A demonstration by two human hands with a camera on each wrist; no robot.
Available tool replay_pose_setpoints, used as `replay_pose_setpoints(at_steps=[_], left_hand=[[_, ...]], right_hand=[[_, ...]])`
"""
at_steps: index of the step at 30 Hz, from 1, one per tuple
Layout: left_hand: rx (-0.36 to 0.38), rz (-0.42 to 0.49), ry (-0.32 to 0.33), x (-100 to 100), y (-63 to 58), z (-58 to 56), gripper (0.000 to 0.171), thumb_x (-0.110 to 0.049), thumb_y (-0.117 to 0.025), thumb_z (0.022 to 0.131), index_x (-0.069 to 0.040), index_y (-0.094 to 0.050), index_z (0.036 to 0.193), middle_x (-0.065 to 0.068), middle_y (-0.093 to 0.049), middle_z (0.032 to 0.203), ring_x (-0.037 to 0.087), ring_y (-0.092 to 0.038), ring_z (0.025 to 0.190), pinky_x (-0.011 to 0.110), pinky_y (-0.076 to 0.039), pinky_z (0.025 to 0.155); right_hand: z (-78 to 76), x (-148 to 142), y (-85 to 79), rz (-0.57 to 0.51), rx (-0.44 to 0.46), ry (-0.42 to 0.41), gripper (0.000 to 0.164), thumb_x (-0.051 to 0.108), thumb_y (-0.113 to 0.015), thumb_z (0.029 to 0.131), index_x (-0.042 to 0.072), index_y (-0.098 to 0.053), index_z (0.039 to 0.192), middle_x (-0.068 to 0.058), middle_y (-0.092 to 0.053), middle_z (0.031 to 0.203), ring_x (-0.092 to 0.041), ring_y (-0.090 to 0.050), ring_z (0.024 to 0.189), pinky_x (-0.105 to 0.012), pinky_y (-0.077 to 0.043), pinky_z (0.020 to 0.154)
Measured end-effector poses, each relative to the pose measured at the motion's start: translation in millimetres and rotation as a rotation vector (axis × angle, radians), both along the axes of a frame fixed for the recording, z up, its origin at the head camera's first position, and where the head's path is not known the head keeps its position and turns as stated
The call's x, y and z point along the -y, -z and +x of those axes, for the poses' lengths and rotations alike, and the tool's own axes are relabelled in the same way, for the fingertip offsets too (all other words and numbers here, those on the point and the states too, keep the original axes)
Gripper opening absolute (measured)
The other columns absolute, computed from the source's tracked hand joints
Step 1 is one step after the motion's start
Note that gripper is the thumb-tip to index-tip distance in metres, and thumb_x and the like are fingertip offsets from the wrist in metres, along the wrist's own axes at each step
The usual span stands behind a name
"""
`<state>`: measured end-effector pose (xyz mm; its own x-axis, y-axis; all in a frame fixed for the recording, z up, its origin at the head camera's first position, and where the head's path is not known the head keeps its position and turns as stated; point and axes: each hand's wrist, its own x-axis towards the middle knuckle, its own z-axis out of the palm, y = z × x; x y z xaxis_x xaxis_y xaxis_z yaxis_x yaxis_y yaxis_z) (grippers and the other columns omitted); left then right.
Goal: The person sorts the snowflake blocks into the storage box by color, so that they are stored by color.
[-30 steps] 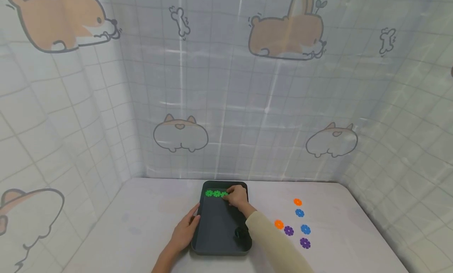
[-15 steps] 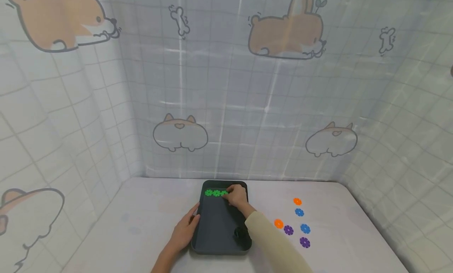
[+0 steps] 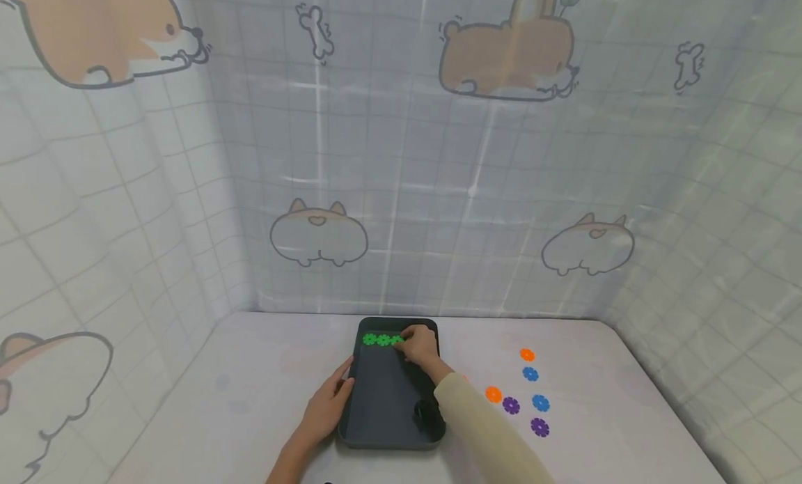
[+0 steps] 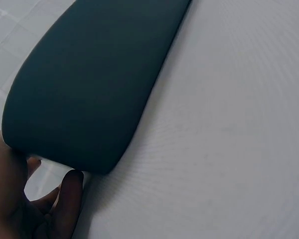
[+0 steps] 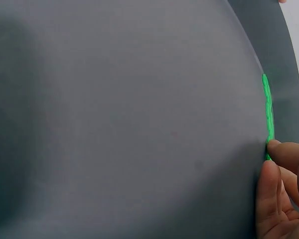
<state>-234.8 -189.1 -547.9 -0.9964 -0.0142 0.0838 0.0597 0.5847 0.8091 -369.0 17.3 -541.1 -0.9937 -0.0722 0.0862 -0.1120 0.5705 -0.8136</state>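
Observation:
A dark grey rectangular tray [image 3: 382,411] lies on the white table. Near its far end, several green flower-shaped discs [image 3: 383,340] sit in a row. My right hand [image 3: 421,346] reaches into the tray and pinches the green disc [image 3: 397,340] at the row's right end between thumb and finger. In the right wrist view the green row [image 5: 267,109] appears nearly edge-on, its lower end at the fingertips. My left hand [image 3: 324,406] rests against the tray's left side, fingers fairly straight; in the left wrist view the thumb [image 4: 70,199] touches the tray's edge.
Right of the tray lie orange [image 3: 527,354], blue [image 3: 530,374] and purple [image 3: 539,427] flower-shaped discs. A dark round thing [image 3: 423,413] shows at the tray's right side, partly behind the sleeve [image 3: 482,421]. Patterned sheeting [image 3: 401,191] surrounds the table.
Both hands stay almost where they were, the right one still at the same green disc. The head view shifts slightly, and an orange sliver now shows beside the right sleeve.

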Motion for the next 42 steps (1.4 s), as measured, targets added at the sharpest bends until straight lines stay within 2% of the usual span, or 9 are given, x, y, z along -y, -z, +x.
replay_pose_setpoints(at_steps=[8, 14, 21, 25, 29, 33, 38, 42], left_hand=[[0.010, 0.010, 0.008, -2.6, -2.3, 0.3, 0.049, -0.035, -0.046, 0.104, -0.022, -0.039, 0.150, 0.011, -0.061, 0.121, 0.027, -0.058, 0.106, 0.055, -0.043, 0.091], [0.013, 0.014, 0.013, -3.2, -3.7, -3.1, 0.049, -0.034, -0.046, 0.104, -0.022, -0.039, 0.150, 0.012, -0.061, 0.122, 0.028, -0.058, 0.107, 0.055, -0.042, 0.093], [-0.009, 0.021, 0.024, -2.9, -6.0, -3.6, 0.049, -0.034, -0.046, 0.104, -0.020, -0.038, 0.151, 0.015, -0.059, 0.126, 0.030, -0.057, 0.110, 0.056, -0.042, 0.093], [-0.014, 0.021, 0.027, -2.5, -8.5, -3.7, 0.049, -0.034, -0.045, 0.104, -0.020, -0.038, 0.151, 0.016, -0.058, 0.127, 0.032, -0.057, 0.111, 0.057, -0.041, 0.094], [0.000, 0.023, 0.021, -3.1, -7.7, -4.3, 0.050, -0.033, -0.045, 0.104, -0.020, -0.037, 0.151, 0.018, -0.055, 0.132, 0.036, -0.054, 0.117, 0.058, -0.039, 0.096], [0.015, 0.032, 0.005, -3.3, -5.1, -5.0, 0.049, -0.032, -0.044, 0.104, -0.020, -0.037, 0.151, 0.018, -0.056, 0.132, 0.037, -0.054, 0.118, 0.059, -0.038, 0.096], [0.027, 0.031, 0.007, -3.5, -1.8, -5.5, 0.049, -0.034, -0.043, 0.105, -0.021, -0.036, 0.152, 0.018, -0.057, 0.130, 0.036, -0.055, 0.115, 0.059, -0.039, 0.095], [0.037, 0.016, 0.011, -1.6, -0.4, -6.4, 0.050, -0.034, -0.043, 0.105, -0.021, -0.034, 0.153, 0.018, -0.056, 0.132, 0.035, -0.055, 0.115, 0.058, -0.039, 0.095]], right_hand=[[3.0, -3.4, -2.6, -0.017, 0.011, -0.005, 0.029, 0.011, -0.080, 0.079, 0.000, -0.072, 0.104, -0.008, -0.068, 0.081, -0.013, -0.061, 0.049, -0.028, -0.050, 0.047], [2.9, -6.7, -12.3, -0.073, 0.028, -0.044, 0.025, 0.009, -0.075, 0.084, -0.003, -0.070, 0.104, -0.008, -0.066, 0.081, -0.016, -0.062, 0.053, -0.029, -0.052, 0.048], [6.8, -10.9, -35.3, -0.101, 0.081, -0.144, 0.021, 0.013, -0.067, 0.092, -0.001, -0.070, 0.107, -0.004, -0.066, 0.083, -0.018, -0.064, 0.061, -0.032, -0.054, 0.053], [13.8, -17.4, -51.0, -0.084, 0.064, -0.233, 0.024, 0.015, -0.065, 0.094, -0.001, -0.068, 0.111, -0.004, -0.066, 0.087, -0.020, -0.065, 0.066, -0.034, -0.055, 0.057], [22.0, -28.4, -65.3, -0.071, 0.054, -0.325, 0.026, 0.015, -0.064, 0.095, -0.003, -0.067, 0.114, -0.014, -0.067, 0.092, -0.021, -0.064, 0.066, -0.034, -0.054, 0.058], [30.8, -44.1, -76.8, -0.045, 0.067, -0.386, 0.025, 0.017, -0.064, 0.095, 0.000, -0.069, 0.112, -0.020, -0.068, 0.093, -0.018, -0.062, 0.062, -0.032, -0.054, 0.057], [42.7, -73.4, -84.5, -0.008, 0.059, -0.406, 0.017, 0.018, -0.066, 0.093, 0.007, -0.071, 0.105, -0.018, -0.067, 0.091, -0.018, -0.062, 0.060, -0.032, -0.054, 0.057], [49.7, -96.9, -86.2, 0.015, 0.059, -0.396, 0.017, 0.017, -0.067, 0.093, 0.005, -0.071, 0.104, -0.020, -0.066, 0.091, -0.022, -0.063, 0.062, -0.033, -0.054, 0.056]])
